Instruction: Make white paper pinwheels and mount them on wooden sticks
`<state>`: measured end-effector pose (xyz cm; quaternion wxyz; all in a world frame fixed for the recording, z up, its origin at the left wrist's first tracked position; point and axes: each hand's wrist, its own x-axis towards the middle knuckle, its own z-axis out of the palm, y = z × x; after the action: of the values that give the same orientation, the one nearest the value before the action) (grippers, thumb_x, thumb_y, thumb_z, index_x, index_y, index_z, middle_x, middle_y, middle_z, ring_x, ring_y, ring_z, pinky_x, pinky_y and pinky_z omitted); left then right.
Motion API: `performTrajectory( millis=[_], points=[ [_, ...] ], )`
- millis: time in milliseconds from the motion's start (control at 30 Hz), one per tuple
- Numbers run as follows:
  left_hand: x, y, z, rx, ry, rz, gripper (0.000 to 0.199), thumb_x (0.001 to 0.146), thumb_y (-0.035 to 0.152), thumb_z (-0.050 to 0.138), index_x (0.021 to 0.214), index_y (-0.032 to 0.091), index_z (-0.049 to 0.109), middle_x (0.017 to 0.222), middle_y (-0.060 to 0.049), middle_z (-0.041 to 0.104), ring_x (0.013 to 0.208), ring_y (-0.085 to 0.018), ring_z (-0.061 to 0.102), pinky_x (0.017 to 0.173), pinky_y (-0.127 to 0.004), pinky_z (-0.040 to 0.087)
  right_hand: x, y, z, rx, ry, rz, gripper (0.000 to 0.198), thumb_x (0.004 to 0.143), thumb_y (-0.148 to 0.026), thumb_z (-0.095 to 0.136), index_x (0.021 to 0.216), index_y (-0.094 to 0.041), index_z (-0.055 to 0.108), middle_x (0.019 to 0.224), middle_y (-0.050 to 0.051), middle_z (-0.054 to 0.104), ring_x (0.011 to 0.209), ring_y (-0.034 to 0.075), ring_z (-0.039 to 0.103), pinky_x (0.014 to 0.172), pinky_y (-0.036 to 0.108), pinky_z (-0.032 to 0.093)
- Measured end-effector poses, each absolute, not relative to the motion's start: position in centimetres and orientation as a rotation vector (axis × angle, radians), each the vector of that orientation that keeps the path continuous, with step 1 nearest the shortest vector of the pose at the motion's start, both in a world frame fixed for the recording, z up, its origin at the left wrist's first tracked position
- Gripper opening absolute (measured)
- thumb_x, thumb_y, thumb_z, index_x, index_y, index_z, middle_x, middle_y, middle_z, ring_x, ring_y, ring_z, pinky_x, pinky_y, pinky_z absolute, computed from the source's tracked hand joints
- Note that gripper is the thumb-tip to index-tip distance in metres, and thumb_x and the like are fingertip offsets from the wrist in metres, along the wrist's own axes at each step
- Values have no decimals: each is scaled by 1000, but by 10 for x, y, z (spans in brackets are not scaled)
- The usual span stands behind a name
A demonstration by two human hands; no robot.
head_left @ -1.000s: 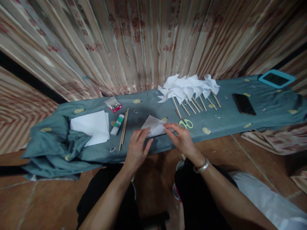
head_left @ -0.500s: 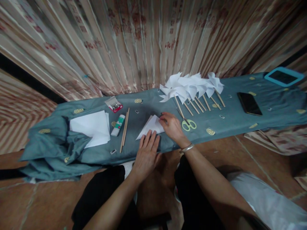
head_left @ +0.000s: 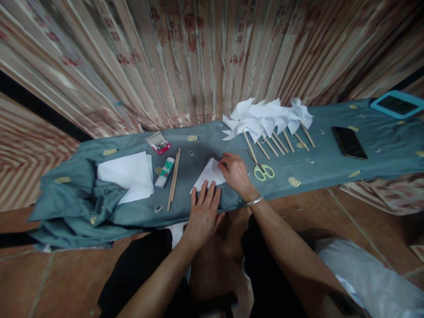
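Observation:
A white sheet of paper [head_left: 209, 171], folded into a triangle, lies on the cloth-covered table before me. My left hand [head_left: 203, 212] rests flat along its lower edge, fingers spread and holding nothing. At the paper's right side, my right hand [head_left: 235, 173], with a silver bangle at the wrist, is closed with thumb and fingertips on the edge; it hides the right corner. Just right of that hand lie scissors [head_left: 264, 172] with light green handles. Left of the paper are thin wooden sticks [head_left: 173, 180] and a white-and-green glue stick [head_left: 164, 172].
Several white paper pinwheels [head_left: 245, 118] on sticks lie in a row at the back. A stack of white paper [head_left: 127, 176] and an open red-and-white box [head_left: 159, 143] of small metal pieces are left. A phone [head_left: 349, 142] and a blue-framed tablet [head_left: 397, 104] lie right.
The paper's folded layers now lie more closely together, forming one triangle. Both hands stay at nearly the same places on it. The whole view has shifted slightly.

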<state>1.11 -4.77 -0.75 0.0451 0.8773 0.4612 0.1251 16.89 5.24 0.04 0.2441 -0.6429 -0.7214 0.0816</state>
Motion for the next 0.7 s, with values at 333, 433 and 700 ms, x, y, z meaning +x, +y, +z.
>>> performTrajectory(
  millis=[333, 433, 700],
  points=[
    [11, -47, -6, 2683, 1432, 267, 59, 89, 33, 53, 142, 10, 41, 154, -17, 34, 145, -36, 23, 114, -63, 22, 167, 43, -2, -1730, -2000, 55, 31, 90, -22, 53, 116, -10, 64, 132, 17, 59, 122, 33, 50, 101, 46, 38],
    [12, -47, -5, 2684, 1437, 260, 60, 89, 33, 54, 142, 10, 41, 154, -17, 33, 145, -37, 23, 114, -63, 22, 168, 29, -2, -1677, -2047, -16, 47, 90, -33, 55, 130, -7, 54, 140, 21, 50, 130, 34, 43, 106, 48, 33],
    [12, -47, -5, 2701, 1441, 275, 58, 88, 29, 54, 141, 10, 42, 154, -16, 34, 144, -37, 24, 114, -62, 22, 172, 10, -13, -1702, -2063, -39, 59, 95, -46, 41, 140, -7, 42, 149, 25, 37, 143, 34, 26, 112, 53, 20]
  ],
)
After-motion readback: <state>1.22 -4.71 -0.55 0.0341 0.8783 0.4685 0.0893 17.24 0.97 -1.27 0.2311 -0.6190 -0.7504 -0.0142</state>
